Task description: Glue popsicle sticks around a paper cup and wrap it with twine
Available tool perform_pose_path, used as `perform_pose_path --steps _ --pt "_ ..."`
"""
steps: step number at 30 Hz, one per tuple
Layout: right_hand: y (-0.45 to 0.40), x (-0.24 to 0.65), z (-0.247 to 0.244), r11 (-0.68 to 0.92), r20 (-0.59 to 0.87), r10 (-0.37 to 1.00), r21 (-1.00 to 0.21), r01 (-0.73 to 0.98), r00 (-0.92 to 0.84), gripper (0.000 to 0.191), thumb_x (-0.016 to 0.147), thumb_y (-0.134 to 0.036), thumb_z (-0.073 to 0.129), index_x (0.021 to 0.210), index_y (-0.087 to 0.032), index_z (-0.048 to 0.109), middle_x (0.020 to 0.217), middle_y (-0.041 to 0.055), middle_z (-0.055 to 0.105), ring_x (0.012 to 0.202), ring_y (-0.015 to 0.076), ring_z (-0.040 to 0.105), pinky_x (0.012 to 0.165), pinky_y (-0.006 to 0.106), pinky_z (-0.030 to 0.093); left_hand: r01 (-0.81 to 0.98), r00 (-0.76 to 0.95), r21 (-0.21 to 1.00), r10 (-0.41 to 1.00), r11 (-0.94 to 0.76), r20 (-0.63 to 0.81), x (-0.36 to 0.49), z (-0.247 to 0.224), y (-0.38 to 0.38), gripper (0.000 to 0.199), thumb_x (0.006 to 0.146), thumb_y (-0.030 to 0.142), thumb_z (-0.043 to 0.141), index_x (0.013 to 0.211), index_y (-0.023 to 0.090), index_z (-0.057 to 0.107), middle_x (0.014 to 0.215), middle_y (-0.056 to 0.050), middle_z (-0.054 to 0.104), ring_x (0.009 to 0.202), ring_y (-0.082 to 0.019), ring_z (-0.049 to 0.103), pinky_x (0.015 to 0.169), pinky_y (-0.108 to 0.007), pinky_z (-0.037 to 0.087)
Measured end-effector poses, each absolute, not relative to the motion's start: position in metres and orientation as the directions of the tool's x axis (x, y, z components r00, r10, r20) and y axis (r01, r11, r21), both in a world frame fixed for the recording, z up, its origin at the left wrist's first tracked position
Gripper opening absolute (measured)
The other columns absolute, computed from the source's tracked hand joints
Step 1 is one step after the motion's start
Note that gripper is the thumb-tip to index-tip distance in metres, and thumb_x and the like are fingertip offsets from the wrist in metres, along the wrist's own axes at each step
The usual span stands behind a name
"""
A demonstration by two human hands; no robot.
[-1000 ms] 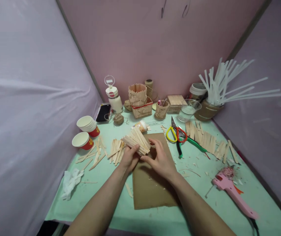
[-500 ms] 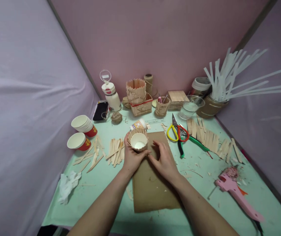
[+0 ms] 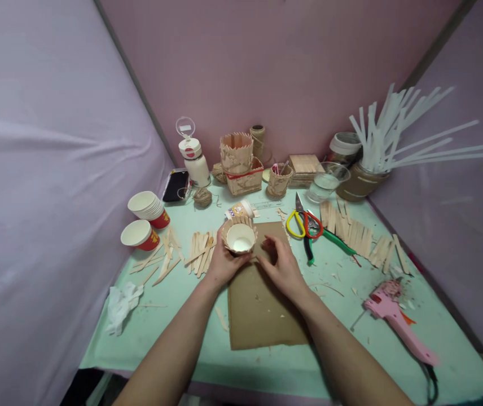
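Right now the stick-clad cup (image 3: pixel 240 235) is facing mouth-up toward the camera, near the cardboard's (image 3: pixel 262 316) far left corner. Left hand (image 3: pixel 224 265) is gripping its side; right hand (image 3: pixel 281 268) is hovering just beside, thumb and fingers parting. Printed cup (image 3: pixel 238 211) is lying behind, craft sticks (image 3: pixel 200 254) left, scissors (image 3: pixel 303 224) right.

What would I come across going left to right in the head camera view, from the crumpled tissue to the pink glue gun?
Crumpled tissue, pile of wooden sticks, stick-ringed cup held in the left hand, right hand, pink glue gun.
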State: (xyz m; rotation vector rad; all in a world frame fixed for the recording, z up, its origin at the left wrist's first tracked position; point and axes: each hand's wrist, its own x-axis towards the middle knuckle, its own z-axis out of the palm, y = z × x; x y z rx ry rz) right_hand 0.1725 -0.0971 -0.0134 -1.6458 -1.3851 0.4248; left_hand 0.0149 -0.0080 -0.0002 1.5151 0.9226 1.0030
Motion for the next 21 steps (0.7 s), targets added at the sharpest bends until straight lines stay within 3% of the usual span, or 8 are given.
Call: perform_pose_path --steps 6,14,21 --pt "-0.097 0.173 -0.013 0.045 0.284 0.901 -0.812 0.582 0.327 0.040 0.087 -0.031 0.062 0.124 -0.019 0.056 0.108 0.0120 0.071 0.103 0.0280 0.068 0.092 0.048 0.055 0.045 0.286 0.992 0.953 -0.116 0.099 0.021 -0.007 -0.009 0.088 0.052 0.037 0.095 0.121 0.021 0.043 0.123 -0.011 0.064 0.117 -0.028 0.062 0.104 -0.043 0.048" --pt "-0.097 0.175 -0.013 0.027 0.275 0.899 -0.812 0.583 0.342 0.037 0.087 -0.031 0.062 0.122 -0.018 0.058 0.107 0.0122 0.072 0.101 0.0273 0.069 0.091 0.048 0.054 0.191 0.337 0.967 0.936 -0.172 0.100 0.010 -0.003 -0.005 0.106 0.049 0.030 0.095 0.135 0.022 0.034 0.127 -0.010 0.061 0.124 -0.032 0.059 0.107 -0.046 0.046" --pt "-0.097 0.179 -0.012 0.029 0.293 0.880 -0.819 0.573 0.373 0.035 0.085 -0.033 0.062 0.118 -0.019 0.061 0.105 0.0126 0.072 0.099 0.0280 0.070 0.091 0.049 0.054 0.190 0.408 0.964 0.908 -0.184 0.093 0.006 0.002 -0.003 0.090 0.053 0.020 0.090 0.129 0.022 0.042 0.125 -0.008 0.063 0.122 -0.031 0.061 0.107 -0.044 0.046"
